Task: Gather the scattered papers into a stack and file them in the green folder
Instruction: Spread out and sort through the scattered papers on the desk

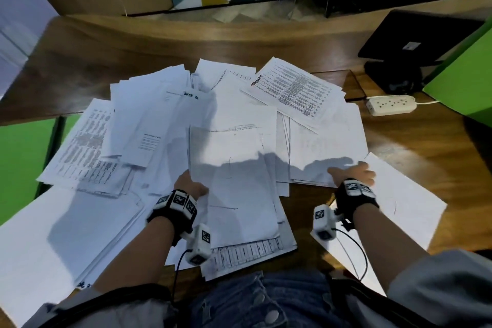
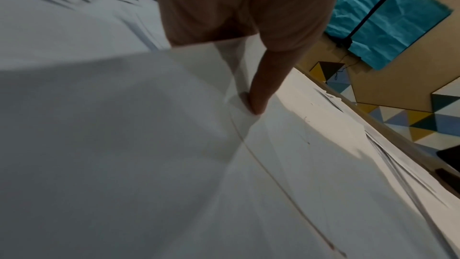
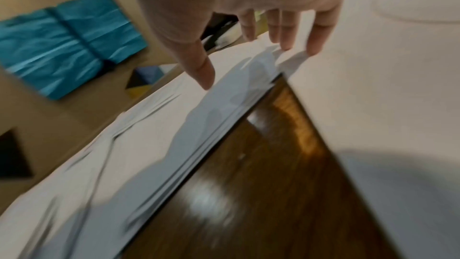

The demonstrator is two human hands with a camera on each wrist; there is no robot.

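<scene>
Many white papers lie scattered and overlapping across the wooden table. My left hand grips the left edge of a sheaf of sheets near the front middle. Its thumb lies on top and the fingers are hidden beneath the paper. My right hand reaches over the right-hand pile with straight, spread fingers. The fingertips touch the edges of the sheets and hold nothing. A green surface, possibly the folder, shows at the left, partly under papers.
A single sheet lies at the right by my right wrist. A white power strip and a black device sit at the back right beside a green panel. Bare wood shows between the piles.
</scene>
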